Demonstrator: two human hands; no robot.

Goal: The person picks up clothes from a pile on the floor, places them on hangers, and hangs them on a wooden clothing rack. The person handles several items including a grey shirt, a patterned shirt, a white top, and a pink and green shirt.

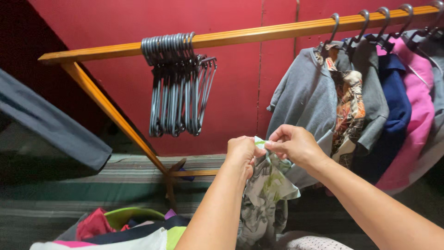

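Observation:
Both my hands pinch the top edge of a small grey and white patterned garment with green patches (264, 194), which hangs down between my forearms. My left hand (240, 153) grips it on the left, fingers closed. My right hand (293, 144) holds the same edge just to the right, thumb and fingers pressed together on the cloth. A wooden clothes rail (259, 33) runs above, across a red wall.
A bunch of empty dark hangers (178, 83) hangs on the rail at left. Clothes hang at right: a grey top (305, 97), a patterned shirt (349, 111), a navy garment (395, 111), a pink one (416, 115). A pile of mixed clothes (125, 229) lies below left.

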